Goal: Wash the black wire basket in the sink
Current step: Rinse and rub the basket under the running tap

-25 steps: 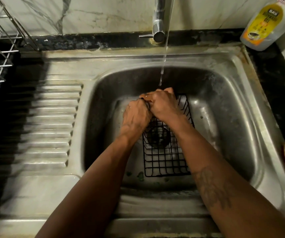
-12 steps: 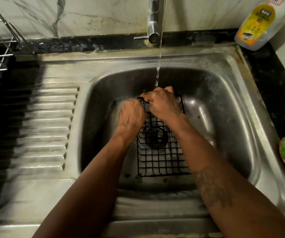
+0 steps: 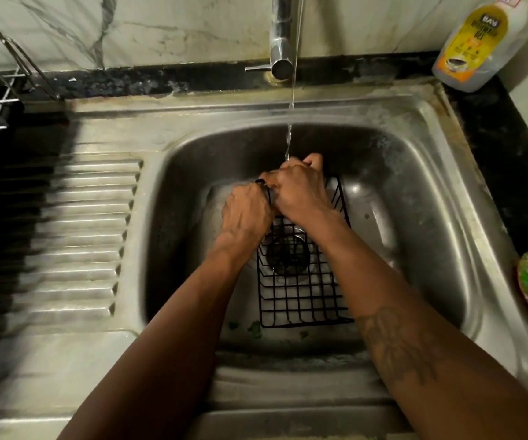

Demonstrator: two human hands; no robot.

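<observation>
Currently mid-rinse: black wire basket (image 3: 300,290) sits in the sink (image 3: 415,198) bowl, over the drain (image 3: 288,254), far end lifted toward the tap (image 3: 280,42). Left hand (image 3: 246,217) is closed around the basket's far-left corner wire; right hand (image 3: 300,193) is closed over the far rim just beside it, knuckles up. Water stream (image 3: 289,131) lands right at the right hand's fingers, so only the far rim gets wet. Whether the right hand holds a scrubber or just wire, can't tell, palm side is hidden. Judgement: rubbing the rim is the step in hand; most of the grid looks not yet rinsed. Next move likely calls for sliding or turning the basket so the near half comes under the stream, regripping one hand at a time so it doesn't drop. Room: clear bowl floor to the right of the basket and some on the left; near wall is close to the basket's near edge, green scraps (image 3: 254,328) there. Soap bottle (image 3: 475,42) stands well apart at back right, ribbed drainboard (image 3: 81,236) is open on the left.
</observation>
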